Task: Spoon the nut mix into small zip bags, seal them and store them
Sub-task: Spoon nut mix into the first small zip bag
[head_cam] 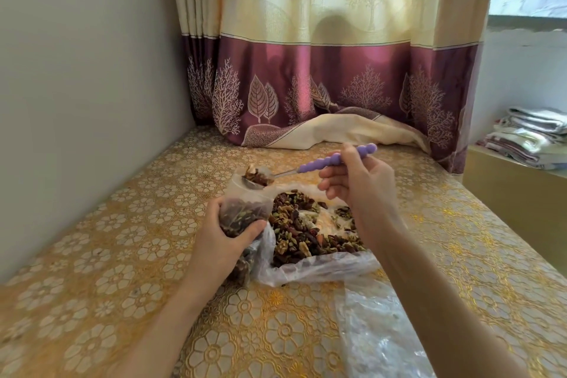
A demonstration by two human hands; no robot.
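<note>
My left hand (222, 239) grips a small clear zip bag (245, 209) partly filled with nut mix, its mouth held open and upright. My right hand (356, 181) holds a spoon (306, 169) by its purple beaded handle. The metal bowl of the spoon carries a heap of nuts just above the small bag's mouth. A big open plastic bag (319, 267) lies flat between my hands with the loose nut mix (310, 230) spread on it. Another filled small bag (244, 267) lies under my left wrist.
A gold flowered cloth covers the table (101, 270). A grey wall runs along the left edge. A cream and purple curtain (322, 86) hangs at the far end, its hem resting on the table. Clear plastic bags (377, 334) lie near the front. Folded cloths (530, 138) are stacked at right.
</note>
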